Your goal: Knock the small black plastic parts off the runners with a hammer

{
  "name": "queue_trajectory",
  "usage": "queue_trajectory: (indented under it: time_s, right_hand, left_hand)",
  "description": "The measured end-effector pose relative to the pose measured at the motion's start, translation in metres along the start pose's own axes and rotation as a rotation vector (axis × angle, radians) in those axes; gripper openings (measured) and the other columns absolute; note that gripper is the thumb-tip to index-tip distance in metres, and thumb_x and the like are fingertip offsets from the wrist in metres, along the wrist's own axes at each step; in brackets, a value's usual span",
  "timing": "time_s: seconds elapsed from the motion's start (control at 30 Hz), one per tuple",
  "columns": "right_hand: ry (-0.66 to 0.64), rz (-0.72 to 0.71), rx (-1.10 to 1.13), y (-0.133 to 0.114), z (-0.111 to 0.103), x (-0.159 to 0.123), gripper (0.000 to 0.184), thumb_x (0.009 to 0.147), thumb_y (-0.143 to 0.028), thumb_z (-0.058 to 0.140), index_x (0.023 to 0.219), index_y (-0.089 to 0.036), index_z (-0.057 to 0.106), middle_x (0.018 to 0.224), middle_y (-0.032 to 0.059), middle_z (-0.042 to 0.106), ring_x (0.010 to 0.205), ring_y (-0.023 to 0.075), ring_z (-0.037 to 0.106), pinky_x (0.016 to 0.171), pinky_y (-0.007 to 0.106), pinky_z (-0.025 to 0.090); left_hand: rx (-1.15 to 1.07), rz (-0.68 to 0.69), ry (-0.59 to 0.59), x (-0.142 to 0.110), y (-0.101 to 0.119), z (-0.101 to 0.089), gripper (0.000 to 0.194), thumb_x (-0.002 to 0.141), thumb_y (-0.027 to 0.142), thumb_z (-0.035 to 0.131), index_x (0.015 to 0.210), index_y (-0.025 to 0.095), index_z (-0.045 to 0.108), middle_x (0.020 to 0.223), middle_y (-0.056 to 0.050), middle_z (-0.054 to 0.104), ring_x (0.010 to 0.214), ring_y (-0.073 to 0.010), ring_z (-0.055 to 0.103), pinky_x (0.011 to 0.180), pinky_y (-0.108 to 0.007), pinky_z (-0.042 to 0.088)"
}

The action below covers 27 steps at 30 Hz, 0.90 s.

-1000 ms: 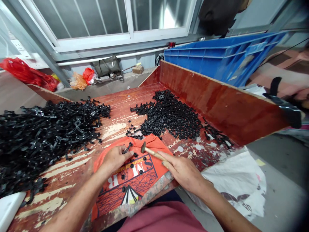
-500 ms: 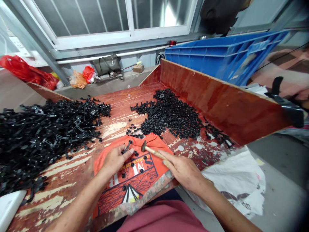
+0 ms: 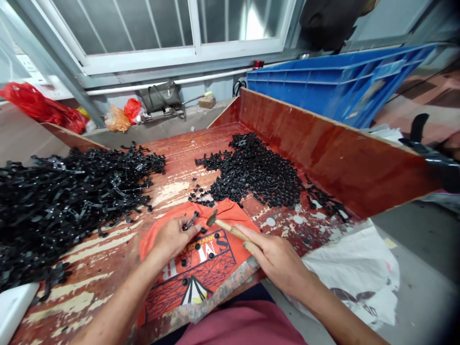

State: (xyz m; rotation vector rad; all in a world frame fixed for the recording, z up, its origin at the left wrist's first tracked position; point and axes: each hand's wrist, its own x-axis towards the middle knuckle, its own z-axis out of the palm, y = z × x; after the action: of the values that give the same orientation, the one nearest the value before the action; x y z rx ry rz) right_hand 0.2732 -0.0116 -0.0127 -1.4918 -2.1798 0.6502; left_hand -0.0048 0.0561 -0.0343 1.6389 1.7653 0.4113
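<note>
My right hand [image 3: 278, 254] is closed around the wooden handle of a small hammer [image 3: 230, 228], its dark head raised a little above an orange printed cloth [image 3: 223, 268]. On the cloth's left part, my left hand [image 3: 174, 237] pinches a small black jointed piece [image 3: 191, 221] between thumb and fingers. The hammer head is just right of that piece, apart from it. Several small round black parts [image 3: 211, 256] lie scattered on the cloth. How much of the black piece sits under my left fingers is hidden.
A big heap of black linked pieces [image 3: 79, 191] covers the table's left side. Another pile of small black parts [image 3: 255, 172] lies beyond the cloth. A red wooden side board [image 3: 323, 143] borders the right, with a blue crate [image 3: 298, 91] behind it. A white sack [image 3: 352, 268] hangs at lower right.
The hammer head has shifted slightly left, toward the piece in my left hand, and tilted. My left hand has turned slightly, keeping its pinch on the black piece.
</note>
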Motion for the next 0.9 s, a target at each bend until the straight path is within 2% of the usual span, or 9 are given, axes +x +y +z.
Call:
queue_trajectory:
  time_s: [0.07,0.2,0.37,0.53,0.67,0.8,0.83,0.9]
  right_hand:
    - [-0.003,-0.011,-0.008,-0.004,0.002,-0.001,0.047,0.101,-0.025,0.04,0.146,-0.037,0.047,0.114,-0.0009,0.075,0.094,0.0193,0.072,0.085,0.031,0.056]
    - [-0.073,-0.005,-0.108,-0.007,0.009,0.0,0.048,0.101,-0.025,0.043,0.147,-0.035,0.045,0.104,0.0001,0.077,0.087,0.0215,0.073,0.077,0.033,0.057]
    - [-0.096,0.003,-0.153,-0.005,0.015,0.0,0.049,0.101,-0.024,0.044,0.149,-0.034,0.043,0.111,0.0015,0.075,0.092,0.0235,0.073,0.078,0.036,0.056]
    - [-0.123,0.004,-0.08,0.0,0.015,0.002,0.049,0.101,-0.024,0.043,0.149,-0.038,0.042,0.122,0.0019,0.072,0.102,0.0234,0.071,0.089,0.039,0.055]
    - [-0.073,0.013,0.028,0.002,0.004,0.003,0.046,0.103,-0.027,0.039,0.148,-0.04,0.043,0.126,0.0006,0.07,0.104,0.0212,0.071,0.091,0.036,0.055]
    - [0.12,-0.055,0.066,-0.003,-0.003,-0.001,0.048,0.103,-0.027,0.038,0.151,-0.033,0.039,0.134,0.0052,0.064,0.112,0.0211,0.067,0.097,0.036,0.051]
    - [0.129,-0.077,0.037,-0.005,-0.002,-0.002,0.049,0.103,-0.027,0.038,0.152,-0.032,0.039,0.134,0.0061,0.065,0.111,0.0217,0.067,0.096,0.036,0.052]
    - [0.034,-0.085,-0.068,-0.007,0.005,-0.002,0.049,0.102,-0.026,0.041,0.15,-0.034,0.041,0.123,0.0054,0.071,0.102,0.0232,0.071,0.089,0.037,0.056]
  left_hand:
    - [0.005,0.017,0.013,-0.002,0.001,0.001,0.037,0.074,0.055,0.064,0.065,0.02,0.061,0.053,0.005,0.051,0.053,-0.014,0.047,0.052,-0.025,0.026]
    - [0.076,0.058,0.031,-0.006,0.002,0.001,0.034,0.08,0.053,0.059,0.071,0.02,0.063,0.056,0.004,0.054,0.055,-0.0142,0.048,0.053,-0.025,0.027]
    - [0.237,0.109,0.022,-0.009,0.009,0.0,0.037,0.09,0.05,0.047,0.073,0.02,0.06,0.067,0.0,0.06,0.063,-0.0156,0.054,0.057,-0.026,0.027]
    - [0.267,0.034,0.05,-0.009,0.01,0.001,0.039,0.09,0.052,0.046,0.076,0.021,0.065,0.07,-0.002,0.066,0.066,-0.0181,0.059,0.057,-0.027,0.028]
    - [0.278,0.025,0.06,-0.011,0.009,0.005,0.038,0.091,0.051,0.046,0.082,0.021,0.067,0.076,-0.004,0.071,0.071,-0.0202,0.064,0.058,-0.027,0.031]
    - [0.346,0.036,0.068,-0.014,0.01,0.005,0.037,0.094,0.048,0.043,0.08,0.022,0.065,0.084,-0.007,0.074,0.08,-0.0226,0.067,0.063,-0.028,0.034]
    - [0.357,0.037,0.067,-0.014,0.01,0.005,0.037,0.094,0.048,0.042,0.081,0.022,0.065,0.085,-0.007,0.074,0.08,-0.0228,0.067,0.063,-0.028,0.034]
    - [0.368,0.041,0.061,-0.014,0.01,0.004,0.038,0.095,0.047,0.041,0.08,0.022,0.065,0.082,-0.006,0.074,0.078,-0.0226,0.067,0.062,-0.028,0.033]
